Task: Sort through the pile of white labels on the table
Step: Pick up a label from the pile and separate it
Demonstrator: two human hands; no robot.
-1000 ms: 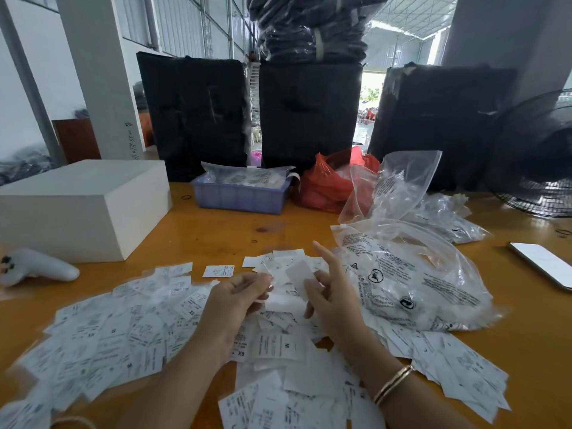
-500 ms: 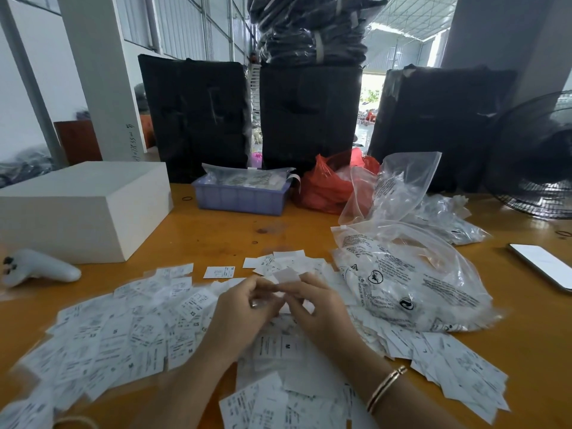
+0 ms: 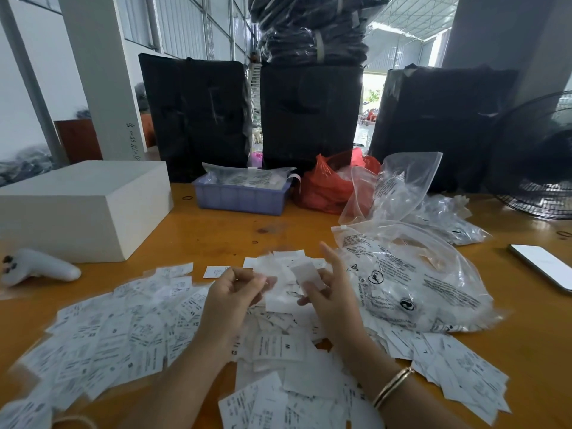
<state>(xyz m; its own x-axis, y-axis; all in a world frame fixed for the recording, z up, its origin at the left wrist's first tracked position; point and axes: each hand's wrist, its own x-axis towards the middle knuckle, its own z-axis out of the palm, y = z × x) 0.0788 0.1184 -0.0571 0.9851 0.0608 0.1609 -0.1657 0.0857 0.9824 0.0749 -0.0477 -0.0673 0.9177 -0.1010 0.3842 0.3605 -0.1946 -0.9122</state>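
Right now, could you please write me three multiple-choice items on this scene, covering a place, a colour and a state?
1. Where is the white box? A far left of the table B on the fan C in the crate
2. What colour is the small crate? A green B blue C yellow
3. What is the right hand doing? A lying flat B holding a white label C gripping the phone

Key: 1 A, it sits at the left edge; 2 B, its walls are blue; 3 B, fingers pinch the label.
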